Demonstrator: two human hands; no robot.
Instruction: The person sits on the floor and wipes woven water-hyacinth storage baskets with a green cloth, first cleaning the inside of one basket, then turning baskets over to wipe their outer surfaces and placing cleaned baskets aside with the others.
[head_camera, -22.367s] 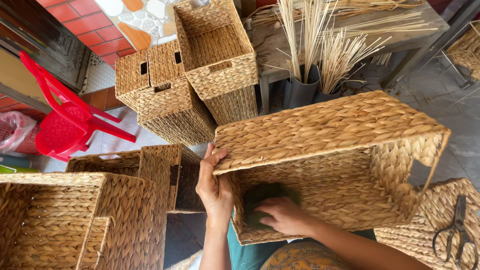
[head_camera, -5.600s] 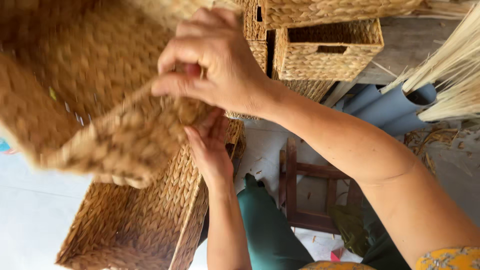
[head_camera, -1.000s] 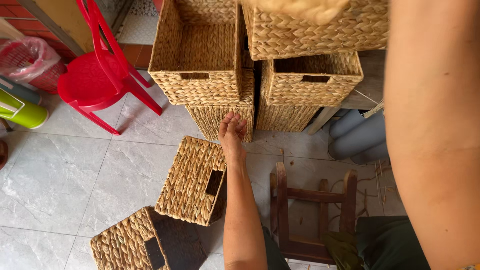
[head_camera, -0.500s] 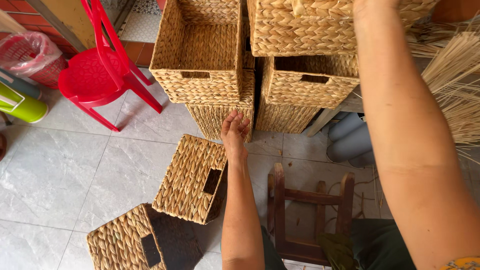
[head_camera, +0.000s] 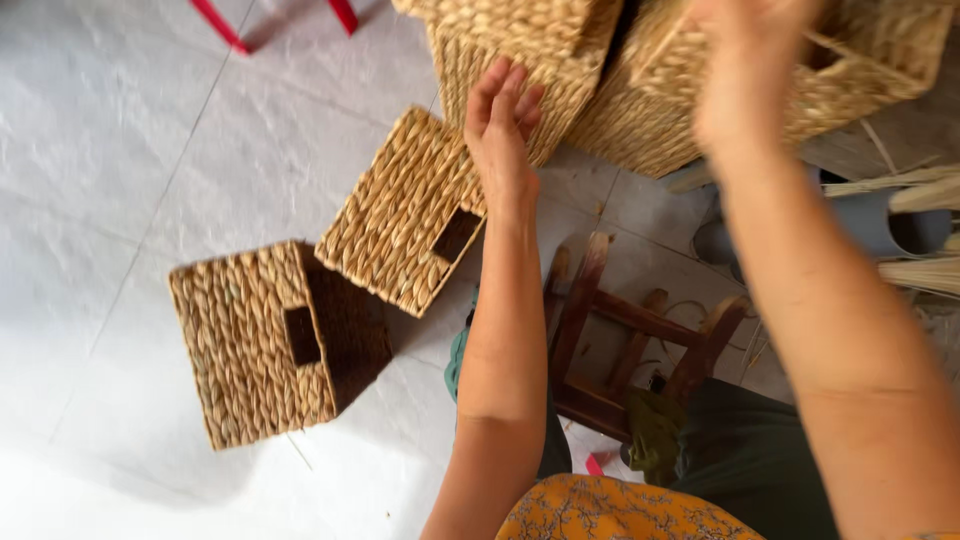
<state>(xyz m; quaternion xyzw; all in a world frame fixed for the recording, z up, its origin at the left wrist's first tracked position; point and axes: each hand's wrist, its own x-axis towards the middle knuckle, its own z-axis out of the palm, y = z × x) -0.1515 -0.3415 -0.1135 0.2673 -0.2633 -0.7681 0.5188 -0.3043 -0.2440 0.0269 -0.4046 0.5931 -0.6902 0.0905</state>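
Note:
My left hand (head_camera: 500, 125) is stretched out flat with its fingers straight, empty, over the edge of a woven basket (head_camera: 400, 210) that lies on its side on the floor. Just beyond its fingertips is the lower basket of a stack (head_camera: 520, 50). My right hand (head_camera: 750, 70) is raised and blurred in front of another stacked woven basket (head_camera: 870, 70); the blur hides whether it grips anything. A second woven basket (head_camera: 255, 345) lies tipped on the tiles to the left, its handle hole facing up.
A low wooden stool (head_camera: 610, 340) stands between my legs. Red chair legs (head_camera: 340, 12) show at the top edge. A grey tube (head_camera: 900, 225) and pale straw stalks (head_camera: 925, 275) are at the right. White floor tiles (head_camera: 110, 150) spread to the left.
The view has tipped down and closer to the floor baskets. My right arm has dropped from the top basket to in front of the stack. My left hand stays stretched out.

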